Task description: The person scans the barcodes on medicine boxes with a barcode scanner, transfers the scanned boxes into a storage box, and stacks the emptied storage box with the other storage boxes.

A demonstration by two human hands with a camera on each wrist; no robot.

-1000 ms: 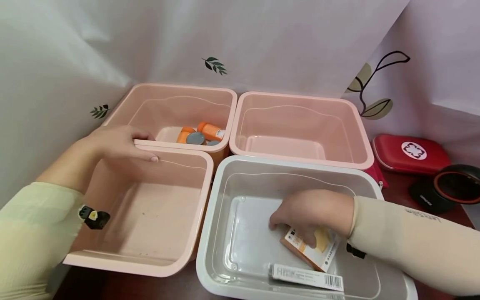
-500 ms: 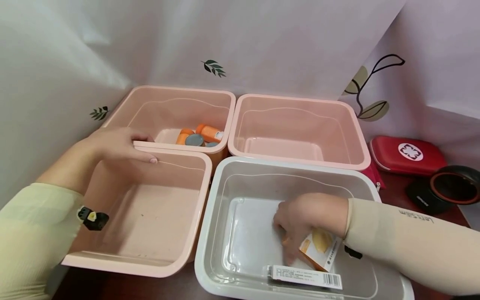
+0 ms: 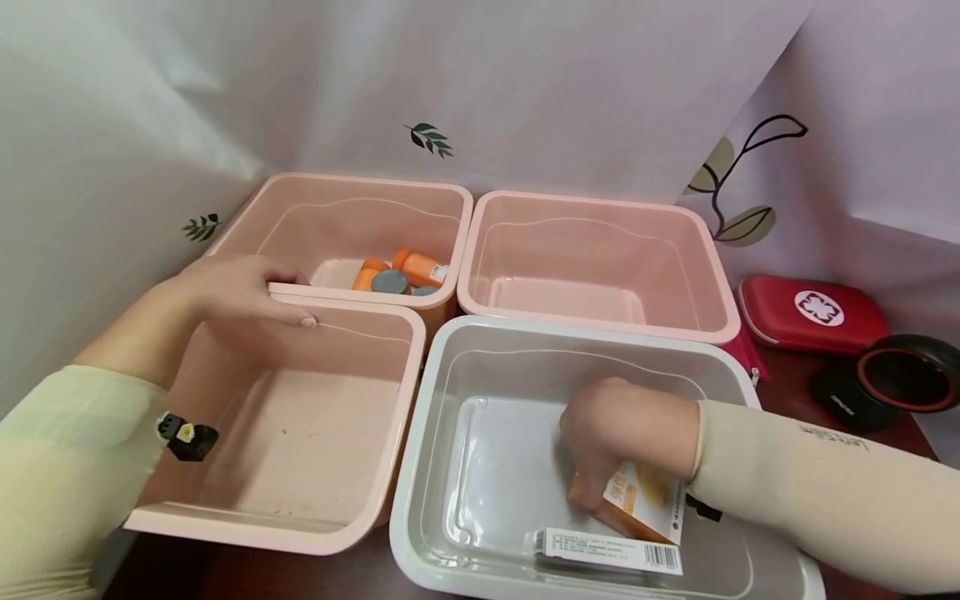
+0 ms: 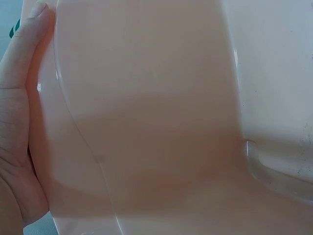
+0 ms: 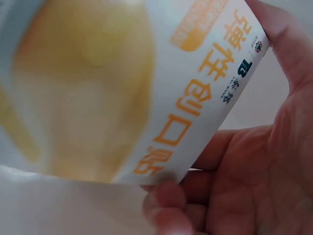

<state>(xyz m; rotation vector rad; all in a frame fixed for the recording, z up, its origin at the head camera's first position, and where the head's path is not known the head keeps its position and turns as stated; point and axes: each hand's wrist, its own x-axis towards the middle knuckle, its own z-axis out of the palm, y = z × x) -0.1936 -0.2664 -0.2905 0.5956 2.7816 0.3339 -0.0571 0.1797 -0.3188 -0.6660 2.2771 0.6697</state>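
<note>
My right hand [image 3: 611, 433] is down inside the grey bin [image 3: 498, 458], gripping an adhesive bandage box [image 3: 651, 497]. In the right wrist view the white and orange bandage box [image 5: 88, 93] fills much of the frame, its corner held between the thumb and fingers of the right hand [image 5: 249, 166]. Just in front of it a slim white box with a barcode [image 3: 600, 548] lies on the bin floor. My left hand [image 3: 228, 287] holds the back rim of the near pink bin [image 3: 322, 442], its thumb over the inner side; its other fingers are mostly hidden.
Behind stand a pink bin [image 3: 360, 194] with several orange bottles [image 3: 420, 268] and another pink bin [image 3: 592, 287]. At the right sit a red first-aid case [image 3: 787, 312] and a black cup-like object [image 3: 847, 396]. A patterned sheet [image 3: 562, 100] hangs at the back.
My right hand has shifted over the bandage box's left end and taken hold of it; the box has turned and moved slightly right. The left hand keeps its place.
</note>
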